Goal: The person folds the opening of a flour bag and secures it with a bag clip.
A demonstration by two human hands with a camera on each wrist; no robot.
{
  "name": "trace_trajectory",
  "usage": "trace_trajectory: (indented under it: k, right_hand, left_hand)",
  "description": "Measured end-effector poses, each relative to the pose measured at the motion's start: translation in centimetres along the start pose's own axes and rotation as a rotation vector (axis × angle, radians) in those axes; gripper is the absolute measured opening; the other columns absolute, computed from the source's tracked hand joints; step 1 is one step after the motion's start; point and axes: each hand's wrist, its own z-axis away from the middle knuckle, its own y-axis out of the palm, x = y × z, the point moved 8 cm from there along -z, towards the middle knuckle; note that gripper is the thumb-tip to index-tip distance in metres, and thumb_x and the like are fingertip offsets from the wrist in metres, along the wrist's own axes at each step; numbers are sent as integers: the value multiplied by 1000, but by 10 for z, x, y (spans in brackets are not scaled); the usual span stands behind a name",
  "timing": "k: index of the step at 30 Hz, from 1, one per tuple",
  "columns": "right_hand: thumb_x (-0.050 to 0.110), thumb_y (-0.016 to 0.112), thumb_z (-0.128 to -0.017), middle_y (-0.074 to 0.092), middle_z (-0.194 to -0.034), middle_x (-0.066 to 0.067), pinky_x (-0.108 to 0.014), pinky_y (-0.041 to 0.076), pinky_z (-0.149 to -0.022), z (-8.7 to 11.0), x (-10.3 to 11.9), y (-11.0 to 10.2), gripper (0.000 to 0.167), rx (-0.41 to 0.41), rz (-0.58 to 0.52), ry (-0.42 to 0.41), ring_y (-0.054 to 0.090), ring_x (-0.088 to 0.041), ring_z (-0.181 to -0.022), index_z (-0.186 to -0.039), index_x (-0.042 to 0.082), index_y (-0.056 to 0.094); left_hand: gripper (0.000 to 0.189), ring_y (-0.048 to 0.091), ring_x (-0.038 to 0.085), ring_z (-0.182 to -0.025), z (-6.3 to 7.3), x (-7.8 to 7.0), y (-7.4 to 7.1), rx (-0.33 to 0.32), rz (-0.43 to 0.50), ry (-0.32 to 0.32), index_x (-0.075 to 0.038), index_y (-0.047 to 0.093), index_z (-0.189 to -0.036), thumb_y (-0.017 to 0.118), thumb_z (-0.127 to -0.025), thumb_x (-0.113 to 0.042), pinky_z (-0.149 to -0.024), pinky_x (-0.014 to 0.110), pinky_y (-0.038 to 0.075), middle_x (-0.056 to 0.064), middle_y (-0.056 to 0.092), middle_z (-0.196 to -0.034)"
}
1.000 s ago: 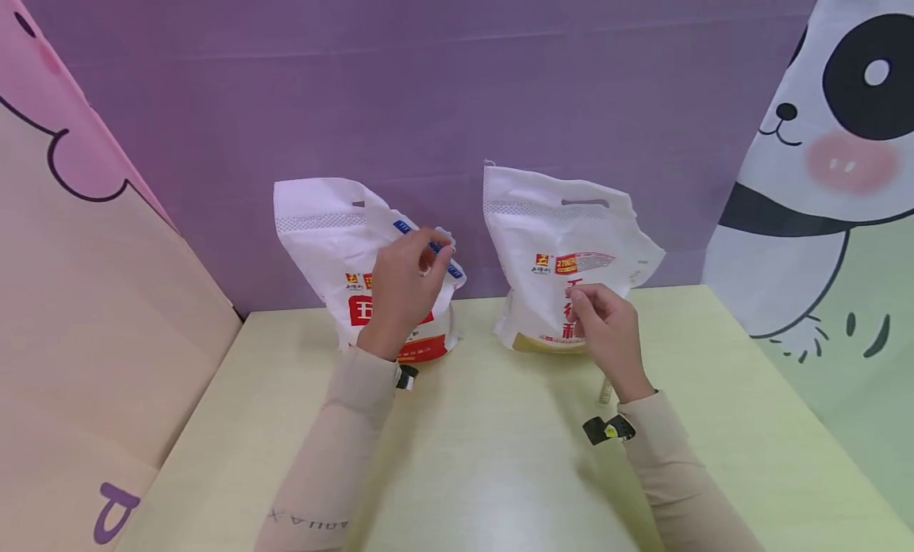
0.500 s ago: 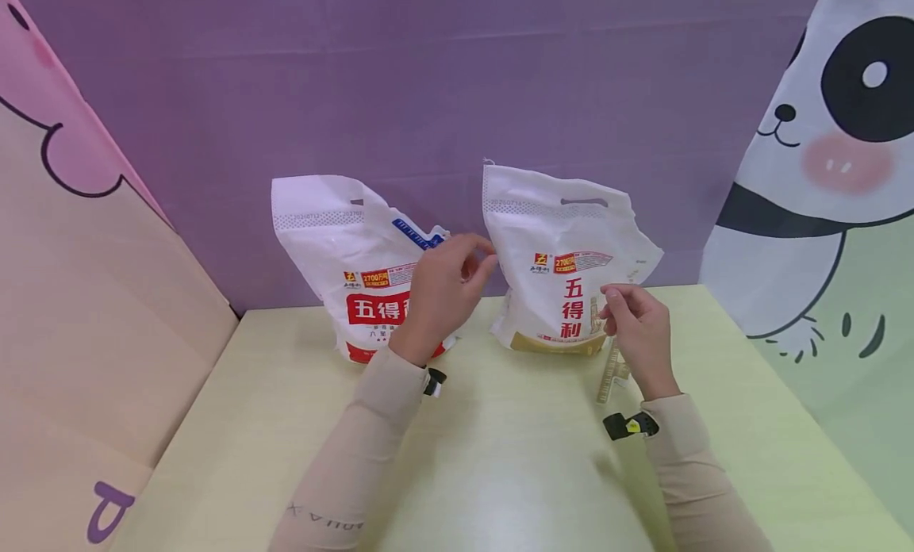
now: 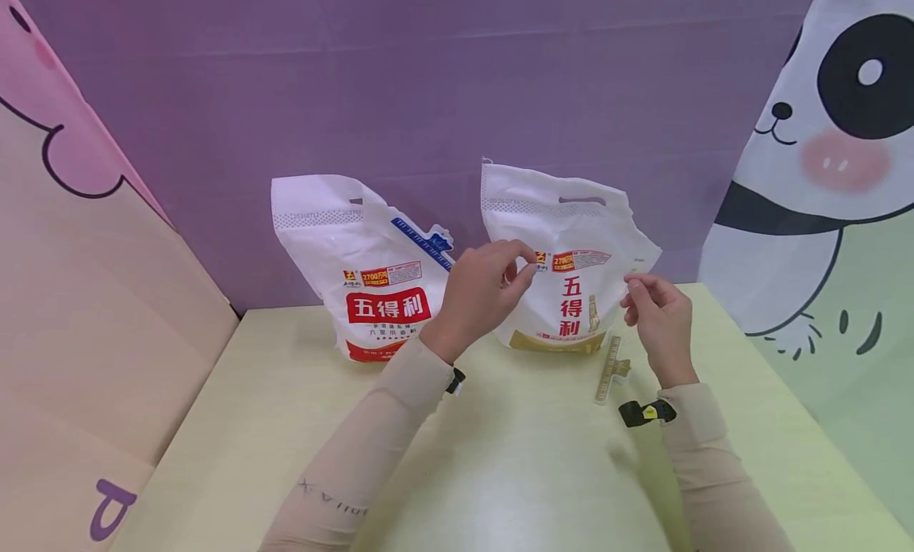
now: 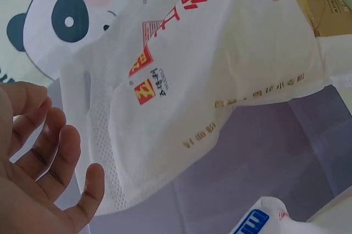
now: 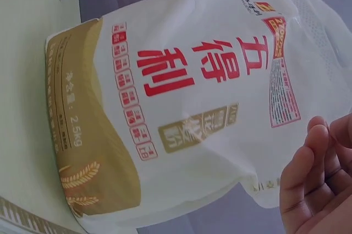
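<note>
Two white flour bags stand at the back of the table. In the head view my left hand (image 3: 485,290) is in front of the left side of the gold-bottomed bag (image 3: 524,298); its fingers are loosely bent, with nothing held. The left wrist view has this hand (image 4: 44,157) beside the bag's perforated top. My right hand (image 3: 660,322) is by the bag's right side corner, thumb and fingertips close together and nothing visible in them. On the table below lies a gold ruler-like clip (image 3: 608,369). A blue ruler-like clip (image 3: 421,243) sits along the slanted top of the red-labelled bag (image 3: 378,274).
Behind the bags hangs a purple cloth (image 3: 428,100). Printed panels flank the pale table (image 3: 514,473), a panda one (image 3: 821,179) at the right and a pink and cream one (image 3: 93,258) at the left.
Both hands have moved to the right, the left one from the red-labelled bag across to the gold-bottomed bag. The gold clip on the table has come into fuller view. Both bags stay in place.
</note>
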Motion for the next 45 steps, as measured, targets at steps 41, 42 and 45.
trace_trajectory:
  k: [41, 42, 45]
  right_hand:
    - [15, 58, -103, 71, -72, 10, -17, 52, -54, -47, -4, -25, 9, -29, -158, 199, 57, -5, -53, -110, 21, 57]
    - [15, 57, -103, 70, -71, 10, -17, 53, -55, -47, -5, -25, 9, -23, -157, 203, 57, -5, -54, -110, 21, 57]
    - [16, 57, -104, 70, -70, 9, -17, 53, -56, -48, -9, -23, 9, 1, -163, 214, 58, -5, -54, -112, 21, 58]
  left_hand:
    - [51, 56, 11, -70, -85, -36, 41, 172, 71, -81, -30, 43, -153, 58, -104, -28, -64, 22, 44, -6, 72, -104]
    - [51, 56, 11, -69, -87, -37, 42, 174, 66, -77, -30, 43, -153, 57, -105, -28, -64, 22, 43, -7, 73, -103]
    - [51, 56, 10, -68, -92, -38, 44, 177, 47, -77, -30, 42, -154, 56, -105, -27, -61, 22, 42, -8, 73, -103]
